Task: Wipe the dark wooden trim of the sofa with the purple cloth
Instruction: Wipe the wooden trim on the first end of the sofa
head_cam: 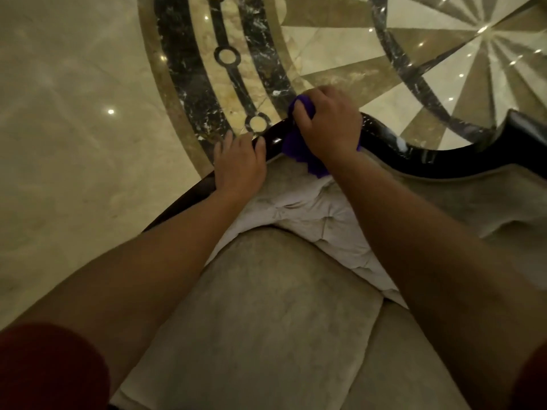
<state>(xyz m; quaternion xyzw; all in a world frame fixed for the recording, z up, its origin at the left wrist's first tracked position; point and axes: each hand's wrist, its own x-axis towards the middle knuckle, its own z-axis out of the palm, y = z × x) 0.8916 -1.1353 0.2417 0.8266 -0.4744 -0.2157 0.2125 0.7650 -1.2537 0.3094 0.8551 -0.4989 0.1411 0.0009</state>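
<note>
The sofa's dark wooden trim [414, 156] curves glossy and black along the top of the beige backrest, from lower left to upper right. My right hand [328, 122] is closed on the bunched purple cloth [299, 152] and presses it onto the trim near the middle. Part of the cloth hangs down over the upholstery below my wrist. My left hand [239, 164] rests flat on the trim just left of the cloth, fingers spread over the edge and holding nothing.
Beige tufted upholstery [296, 214] and seat cushions [266, 321] fill the lower frame. Beyond the trim lies a polished marble floor [74, 113] with a black and tan inlaid pattern. The trim rises to a peak [521, 122] at the right.
</note>
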